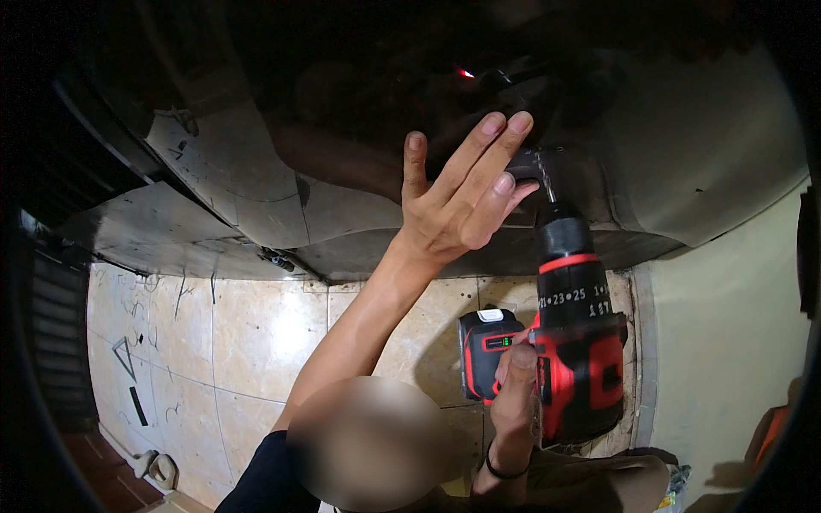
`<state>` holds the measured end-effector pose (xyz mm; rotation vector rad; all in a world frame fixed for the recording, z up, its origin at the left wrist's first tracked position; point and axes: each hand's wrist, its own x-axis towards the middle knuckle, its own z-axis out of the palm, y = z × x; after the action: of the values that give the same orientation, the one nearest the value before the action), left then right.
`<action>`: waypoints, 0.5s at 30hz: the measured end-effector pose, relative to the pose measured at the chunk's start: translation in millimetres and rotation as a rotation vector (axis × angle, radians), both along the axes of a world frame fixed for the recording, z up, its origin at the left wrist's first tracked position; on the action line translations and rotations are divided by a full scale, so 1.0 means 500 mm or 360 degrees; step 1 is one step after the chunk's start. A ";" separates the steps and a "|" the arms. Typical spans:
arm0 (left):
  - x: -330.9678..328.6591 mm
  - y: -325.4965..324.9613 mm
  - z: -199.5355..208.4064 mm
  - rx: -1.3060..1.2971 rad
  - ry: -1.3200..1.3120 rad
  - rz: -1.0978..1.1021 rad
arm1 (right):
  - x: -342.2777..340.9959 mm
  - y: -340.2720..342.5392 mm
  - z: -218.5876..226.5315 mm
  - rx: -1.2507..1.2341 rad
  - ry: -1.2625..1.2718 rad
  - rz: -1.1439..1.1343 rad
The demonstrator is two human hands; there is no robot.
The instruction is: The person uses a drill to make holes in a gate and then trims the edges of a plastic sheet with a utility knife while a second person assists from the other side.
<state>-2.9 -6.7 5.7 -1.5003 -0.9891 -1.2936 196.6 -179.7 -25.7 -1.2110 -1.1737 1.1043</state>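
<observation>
A glossy dark curved panel [248, 162], resembling car bodywork, spans the upper view. My left hand [457, 192] is open against it, fingers spread and pointing away from me. In my right hand [515, 376] is a red and black cordless drill [590, 368], gripped by the handle with its battery [492, 350] to the left. Its twisted drill bit [548, 181] points away from me at the panel, just right of my left fingers. Whether the tip touches the surface or has entered it, I cannot tell.
Pale floor tiles [256, 359] lie below the panel. A triangular frame [126, 357] and a black strip [138, 406] are on them at left, near a pale object [161, 468]. A light wall [718, 333] rises at right; dark slats [60, 342] stand far left.
</observation>
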 end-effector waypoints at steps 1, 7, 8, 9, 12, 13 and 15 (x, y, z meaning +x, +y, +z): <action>-0.002 0.001 0.000 0.0006 0.0028 -0.0001 | -0.009 -0.014 0.015 0.0017 -0.0084 -0.0078; 0.000 -0.007 -0.002 -0.0002 0.0002 -0.0058 | 0.009 -0.035 0.055 0.0301 -0.0367 0.0028; 0.000 -0.011 -0.002 -0.0001 0.0017 -0.0072 | 0.033 -0.040 0.028 0.0315 -0.0318 0.0108; 0.001 -0.014 -0.002 -0.0055 0.0014 -0.0031 | 0.057 -0.044 -0.001 0.0326 -0.0271 0.0184; 0.008 -0.011 -0.001 -0.0112 0.0056 0.0000 | 0.118 -0.069 -0.105 0.0440 -0.0526 -0.0003; 0.012 -0.011 -0.001 -0.0103 0.0018 -0.0002 | 0.163 -0.076 -0.183 0.0472 -0.0314 -0.0001; 0.020 -0.001 -0.007 -0.0091 0.0012 0.0024 | 0.204 -0.080 -0.241 0.0505 0.0352 0.0040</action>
<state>7.0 -7.2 2.4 -1.5367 -1.0385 -1.2576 298.7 -219.8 -146.4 -0.8112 -1.1437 0.9975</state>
